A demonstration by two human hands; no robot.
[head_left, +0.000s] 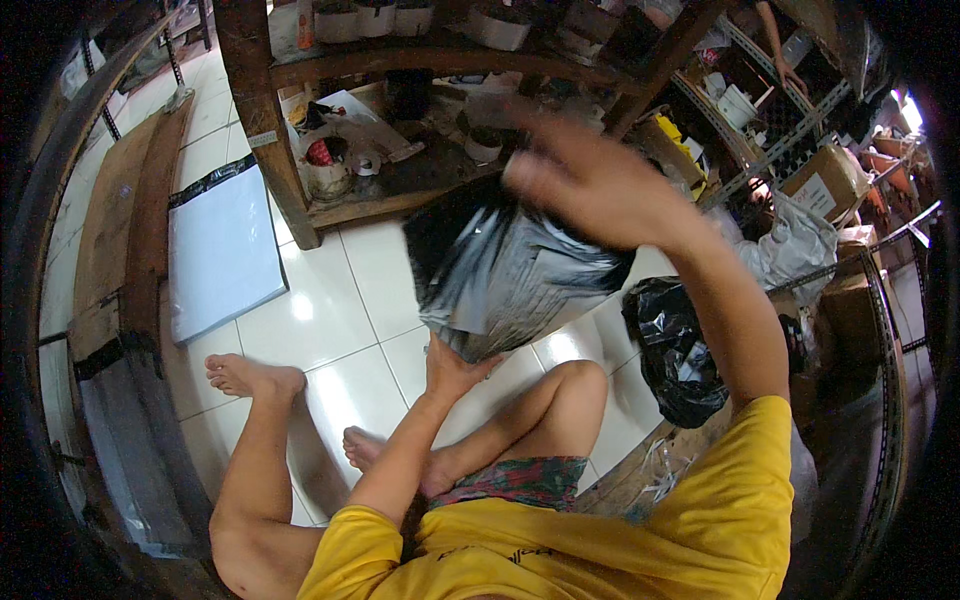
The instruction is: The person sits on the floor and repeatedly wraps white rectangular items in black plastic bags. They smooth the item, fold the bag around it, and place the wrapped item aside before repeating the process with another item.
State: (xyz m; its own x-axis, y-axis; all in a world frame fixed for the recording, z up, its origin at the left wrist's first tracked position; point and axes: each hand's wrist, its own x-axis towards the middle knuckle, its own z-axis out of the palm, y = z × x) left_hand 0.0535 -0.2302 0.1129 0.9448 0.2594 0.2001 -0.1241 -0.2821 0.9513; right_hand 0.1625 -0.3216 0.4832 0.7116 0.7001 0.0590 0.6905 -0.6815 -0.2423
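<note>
A bulky package wrapped in glossy black plastic [520, 270] is held up in front of me, tilted, above the tiled floor. My left hand [455, 368] grips its lower end from below, with part of the fingers hidden behind the plastic. Over the package's upper right side is my right hand [610, 185], smeared by motion. Its fingers look stretched out and apart, and nothing shows in them. Whether it touches the plastic I cannot tell.
A flat white plastic-wrapped packet [228, 255] lies on the floor at left, beside a wooden board [120, 220]. A black plastic bag [675, 350] stands at right. Ahead is a cluttered wooden shelf [450, 68]. Another person's hand [790, 75] shows at the far right, by metal racks.
</note>
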